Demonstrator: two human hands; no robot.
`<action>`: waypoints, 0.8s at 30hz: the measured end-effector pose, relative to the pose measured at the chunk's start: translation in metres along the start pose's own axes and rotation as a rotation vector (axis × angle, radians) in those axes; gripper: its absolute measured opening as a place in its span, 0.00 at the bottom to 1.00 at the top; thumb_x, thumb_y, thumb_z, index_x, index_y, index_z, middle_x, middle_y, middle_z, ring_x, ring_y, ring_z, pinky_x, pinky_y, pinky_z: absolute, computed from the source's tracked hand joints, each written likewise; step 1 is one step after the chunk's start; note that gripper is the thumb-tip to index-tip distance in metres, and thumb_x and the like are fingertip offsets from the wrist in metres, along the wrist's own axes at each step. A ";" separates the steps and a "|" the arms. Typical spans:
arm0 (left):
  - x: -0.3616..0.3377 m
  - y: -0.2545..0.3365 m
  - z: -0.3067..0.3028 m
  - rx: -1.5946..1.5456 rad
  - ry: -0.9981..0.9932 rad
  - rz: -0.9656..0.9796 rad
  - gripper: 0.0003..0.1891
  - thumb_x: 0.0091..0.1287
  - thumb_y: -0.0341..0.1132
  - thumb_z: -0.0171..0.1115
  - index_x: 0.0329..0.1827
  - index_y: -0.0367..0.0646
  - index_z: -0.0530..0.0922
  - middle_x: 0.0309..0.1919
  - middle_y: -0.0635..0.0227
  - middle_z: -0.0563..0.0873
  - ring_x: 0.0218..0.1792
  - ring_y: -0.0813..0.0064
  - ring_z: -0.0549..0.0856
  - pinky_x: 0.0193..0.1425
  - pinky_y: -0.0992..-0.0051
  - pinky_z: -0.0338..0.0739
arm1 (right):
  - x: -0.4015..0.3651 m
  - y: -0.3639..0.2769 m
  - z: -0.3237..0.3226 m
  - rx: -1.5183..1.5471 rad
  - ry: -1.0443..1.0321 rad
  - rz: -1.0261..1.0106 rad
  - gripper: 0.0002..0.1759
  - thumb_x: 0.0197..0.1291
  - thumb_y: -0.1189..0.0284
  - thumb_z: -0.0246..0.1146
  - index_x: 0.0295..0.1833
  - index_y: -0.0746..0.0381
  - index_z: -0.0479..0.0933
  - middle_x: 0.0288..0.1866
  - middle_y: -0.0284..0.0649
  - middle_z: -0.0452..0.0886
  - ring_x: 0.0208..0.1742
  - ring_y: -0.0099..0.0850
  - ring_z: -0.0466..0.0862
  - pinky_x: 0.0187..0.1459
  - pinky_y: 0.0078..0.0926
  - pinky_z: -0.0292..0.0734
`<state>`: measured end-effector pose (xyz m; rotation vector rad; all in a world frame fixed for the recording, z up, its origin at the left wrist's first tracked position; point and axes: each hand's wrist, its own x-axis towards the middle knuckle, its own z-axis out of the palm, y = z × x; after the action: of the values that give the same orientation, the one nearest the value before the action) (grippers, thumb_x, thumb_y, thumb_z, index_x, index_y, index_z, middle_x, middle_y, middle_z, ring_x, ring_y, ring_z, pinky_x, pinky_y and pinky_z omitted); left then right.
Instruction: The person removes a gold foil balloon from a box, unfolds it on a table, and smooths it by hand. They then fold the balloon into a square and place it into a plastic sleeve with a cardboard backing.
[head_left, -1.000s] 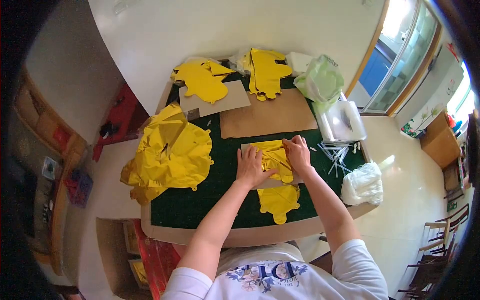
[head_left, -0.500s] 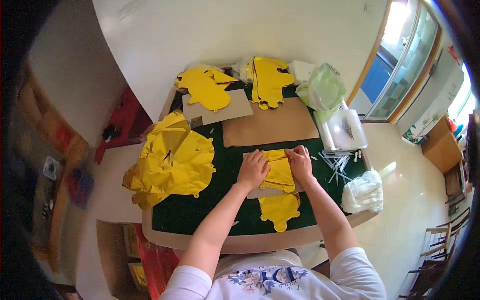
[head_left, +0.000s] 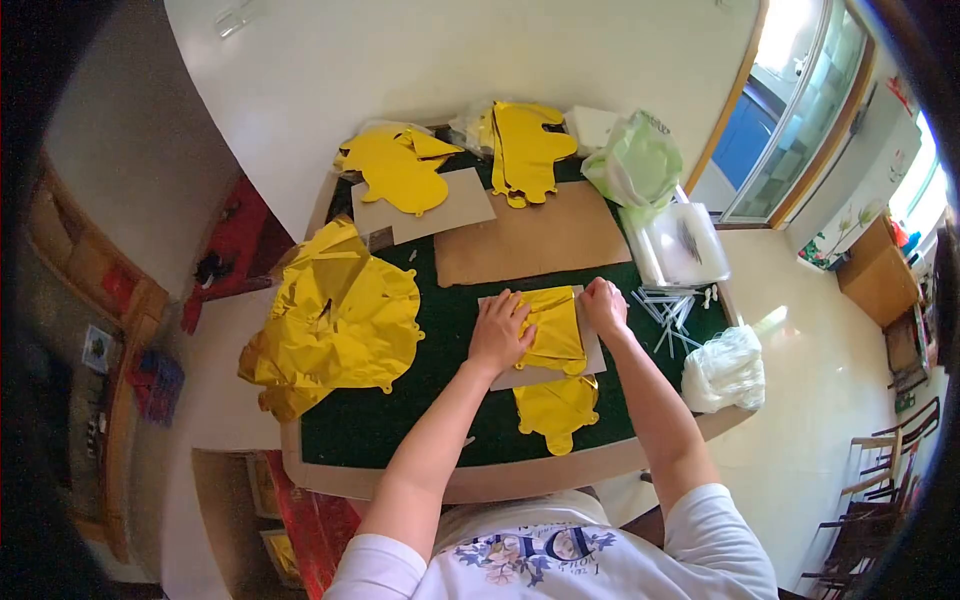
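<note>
A folded piece of gold foil balloon [head_left: 552, 325] lies on a grey cardboard sheet [head_left: 592, 362] in front of me. My left hand [head_left: 500, 335] rests flat over the left side of the foil, fingers spread. Beside the foil's upper right corner, my right hand [head_left: 605, 308] is closed, its fingertips pressed together over the cardboard's edge. What they hold, if anything, is hidden. A lobed gold foil part [head_left: 558, 412] sticks out below the cardboard, toward me.
A crumpled gold foil heap [head_left: 340, 315] covers the table's left. Flat gold foil shapes [head_left: 400, 175] and a brown cardboard [head_left: 535, 240] lie behind. To the right are a green plastic bag [head_left: 635, 165], clear plastic sleeves [head_left: 690, 245], white sticks [head_left: 668, 315] and a white bundle [head_left: 722, 370].
My right hand has come off the foil's top edge and sits slightly right of it. My left hand is flatter on the foil, which looks smoother. The view has shifted slightly.
</note>
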<state>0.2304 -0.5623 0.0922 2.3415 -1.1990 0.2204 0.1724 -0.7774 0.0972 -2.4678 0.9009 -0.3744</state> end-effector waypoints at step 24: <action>0.001 -0.003 0.006 0.001 0.018 -0.015 0.21 0.66 0.44 0.57 0.57 0.43 0.77 0.65 0.56 0.74 0.70 0.55 0.66 0.75 0.55 0.55 | -0.023 0.007 -0.018 -0.087 0.113 -0.469 0.14 0.54 0.77 0.59 0.48 0.59 0.80 0.51 0.45 0.80 0.54 0.43 0.78 0.53 0.40 0.74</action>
<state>0.2330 -0.5645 0.0868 2.3436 -1.1732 0.2369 0.1447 -0.7732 0.1066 -2.7505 0.3728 -0.6480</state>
